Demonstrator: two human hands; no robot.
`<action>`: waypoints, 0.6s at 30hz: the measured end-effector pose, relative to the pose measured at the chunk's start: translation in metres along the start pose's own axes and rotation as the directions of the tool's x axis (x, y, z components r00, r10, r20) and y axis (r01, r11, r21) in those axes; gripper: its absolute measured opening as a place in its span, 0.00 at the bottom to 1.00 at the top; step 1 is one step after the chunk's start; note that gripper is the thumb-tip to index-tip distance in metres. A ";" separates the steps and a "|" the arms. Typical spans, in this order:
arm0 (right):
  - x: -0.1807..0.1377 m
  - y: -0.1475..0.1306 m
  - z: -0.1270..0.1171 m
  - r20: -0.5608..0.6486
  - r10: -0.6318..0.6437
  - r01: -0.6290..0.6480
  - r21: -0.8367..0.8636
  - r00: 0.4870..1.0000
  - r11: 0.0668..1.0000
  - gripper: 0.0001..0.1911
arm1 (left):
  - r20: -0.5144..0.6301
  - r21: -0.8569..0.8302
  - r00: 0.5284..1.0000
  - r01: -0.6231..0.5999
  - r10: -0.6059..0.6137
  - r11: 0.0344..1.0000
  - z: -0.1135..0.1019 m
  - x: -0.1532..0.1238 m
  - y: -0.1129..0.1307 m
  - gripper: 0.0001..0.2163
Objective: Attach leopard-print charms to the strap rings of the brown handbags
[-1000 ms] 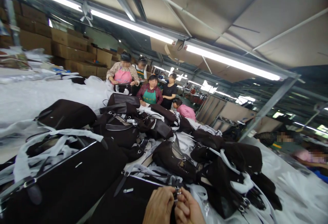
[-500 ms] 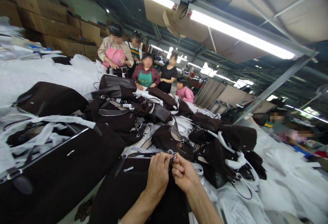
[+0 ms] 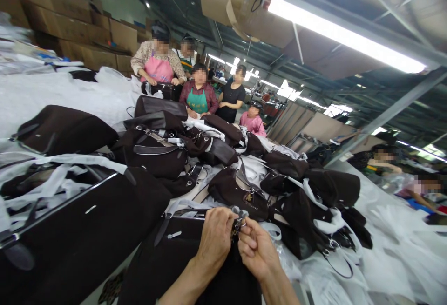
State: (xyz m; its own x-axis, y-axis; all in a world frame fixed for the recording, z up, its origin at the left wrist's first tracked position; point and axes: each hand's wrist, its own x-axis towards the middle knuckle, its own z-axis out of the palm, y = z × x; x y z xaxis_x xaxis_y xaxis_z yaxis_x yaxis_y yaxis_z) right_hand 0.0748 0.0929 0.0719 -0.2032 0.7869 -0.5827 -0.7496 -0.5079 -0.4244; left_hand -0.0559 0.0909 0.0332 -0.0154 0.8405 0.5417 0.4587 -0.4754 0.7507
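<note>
A dark brown fabric handbag [image 3: 174, 263] with a metal zip along its top lies in front of me. Over its upper edge, my left hand [image 3: 216, 233] and my right hand [image 3: 257, 248] meet with fingers pinched around a small shiny metal fitting [image 3: 240, 215]. Patterned dark material hangs just below the fitting, between the hands. The fitting's exact kind is too small and partly hidden by my fingers. A light zip pull [image 3: 174, 234] shows on the bag's front, left of my left hand.
Several more dark brown bags, such as one with wrapped handles [image 3: 118, 221], are heaped around. White wrapping [image 3: 391, 258] lies at right and a white sheet [image 3: 87, 95] at left. Co-workers [image 3: 199, 95] are across the pile; cardboard boxes [image 3: 70, 35] are stacked behind.
My right hand has shifted slightly right and down, a little away from the left. More of the metal fitting shows between the fingers. The camera view has turned slightly.
</note>
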 end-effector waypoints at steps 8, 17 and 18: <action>-0.002 0.003 0.004 -0.027 -0.014 0.014 0.017 1.000 1.000 0.09 | 0.009 0.014 0.960 -0.281 0.281 0.960 -0.007 0.006 -0.002 0.10; 0.020 0.003 -0.009 0.019 0.091 -0.087 -0.151 0.996 0.985 0.24 | -0.044 0.223 0.888 -0.437 0.457 0.871 0.004 0.011 -0.011 0.15; 0.020 0.004 -0.008 0.016 0.083 -0.079 -0.158 0.996 0.984 0.24 | -0.042 0.225 0.896 -0.423 0.443 0.877 0.002 0.013 -0.009 0.15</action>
State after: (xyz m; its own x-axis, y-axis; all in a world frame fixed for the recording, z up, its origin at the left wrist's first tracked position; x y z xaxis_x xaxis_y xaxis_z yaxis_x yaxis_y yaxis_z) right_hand 0.0725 0.1036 0.0535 -0.2747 0.7479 -0.6043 -0.6222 -0.6174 -0.4813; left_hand -0.0581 0.1064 0.0324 0.1524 0.5313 0.8333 0.6091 -0.7145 0.3441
